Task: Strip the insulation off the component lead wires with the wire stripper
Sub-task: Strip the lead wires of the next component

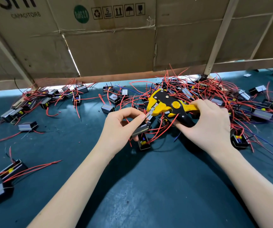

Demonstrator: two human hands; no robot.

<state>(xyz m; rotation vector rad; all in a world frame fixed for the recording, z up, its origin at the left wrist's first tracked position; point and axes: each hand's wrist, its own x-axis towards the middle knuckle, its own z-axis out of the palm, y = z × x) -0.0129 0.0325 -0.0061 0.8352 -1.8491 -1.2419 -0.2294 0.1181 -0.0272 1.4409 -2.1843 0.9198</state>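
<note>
My right hand [209,124] grips the handles of a yellow and black wire stripper [165,104], its jaws pointing left. My left hand [121,127] holds a small grey and black component [140,130] just below the jaws and pinches a thin lead between thumb and forefinger at the jaw mouth. Red lead wires [158,130] trail from the component to the right, under the tool. A second black component [144,143] lies on the mat directly beneath my left hand.
A tangled heap of components with red wires [206,92] fills the mat behind and right of the tool. More components [38,101] lie at the back left and near left [11,170]. A cardboard wall [116,46] closes off the back. The dark green mat [148,195] spreads between my forearms.
</note>
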